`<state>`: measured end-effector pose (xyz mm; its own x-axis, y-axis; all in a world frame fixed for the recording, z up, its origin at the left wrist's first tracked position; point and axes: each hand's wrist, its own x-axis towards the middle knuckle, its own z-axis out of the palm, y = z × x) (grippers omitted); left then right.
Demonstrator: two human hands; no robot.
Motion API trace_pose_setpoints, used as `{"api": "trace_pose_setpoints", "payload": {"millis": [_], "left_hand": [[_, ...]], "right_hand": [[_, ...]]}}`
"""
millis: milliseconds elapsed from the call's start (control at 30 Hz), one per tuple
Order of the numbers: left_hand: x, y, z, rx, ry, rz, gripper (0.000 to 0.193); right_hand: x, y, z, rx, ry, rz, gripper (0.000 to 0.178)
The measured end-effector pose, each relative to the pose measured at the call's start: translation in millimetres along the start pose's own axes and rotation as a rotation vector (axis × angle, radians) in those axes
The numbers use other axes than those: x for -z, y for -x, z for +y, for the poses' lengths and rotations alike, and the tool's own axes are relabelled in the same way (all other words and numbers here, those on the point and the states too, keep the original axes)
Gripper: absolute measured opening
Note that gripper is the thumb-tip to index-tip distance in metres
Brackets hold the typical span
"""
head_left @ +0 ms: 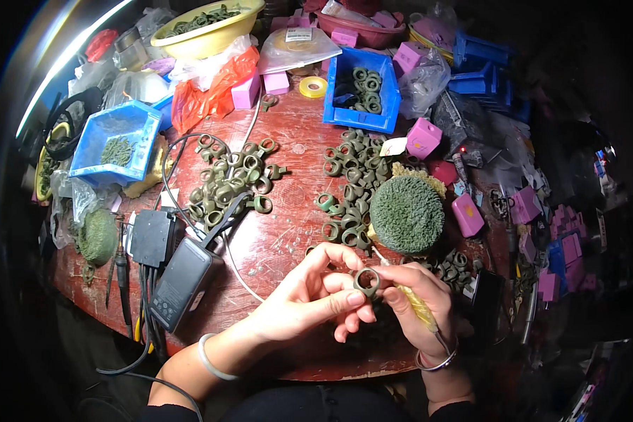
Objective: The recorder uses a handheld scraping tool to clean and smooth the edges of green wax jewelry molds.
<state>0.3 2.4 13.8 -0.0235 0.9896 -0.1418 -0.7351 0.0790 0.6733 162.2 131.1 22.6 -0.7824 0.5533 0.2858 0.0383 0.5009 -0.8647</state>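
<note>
Inspecting, apparently, our left grip (301, 298) pinches a green ring (368, 290), our right grip (436, 299) a yellow-handled tool (418, 308). Steadiness seems needed next.

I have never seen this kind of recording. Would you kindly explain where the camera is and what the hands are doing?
There is no machine here, only a person's two bare hands. The single picture comes from a wide fisheye camera on the person's head, looking down, so straight edges bend near the rim.

The left hand has a small dark green ring in its grip. The right hand holds a thin tool with a yellow handle.

On the red table lie a left pile of rings, a round green pad and a black power brick.
</note>
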Motion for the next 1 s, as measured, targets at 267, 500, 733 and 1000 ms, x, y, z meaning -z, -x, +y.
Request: {"api": "trace_pose_setpoints", "payload": {"millis": [267,500,733,1000], "left_hand": [[-5,1,-9,-0.055,-0.249,0.058,0.019],[-6,2,-7,-0.073,-0.423,0.066,0.020],[-4,2,-3,-0.045,-0.308,0.128,0.018],[-4,4,-7,-0.089,-0.371,0.122,0.018]], "right_hand": [[-6,0,-5,0.096,0.102,-0.036,0.023],[1,4,-4,0.204,0.197,0.000,0.034],[1,12,-1,0.197,-0.013,0.036,0.042],[-3,3,-4,0.311,0.214,0.168,0.019]]}}
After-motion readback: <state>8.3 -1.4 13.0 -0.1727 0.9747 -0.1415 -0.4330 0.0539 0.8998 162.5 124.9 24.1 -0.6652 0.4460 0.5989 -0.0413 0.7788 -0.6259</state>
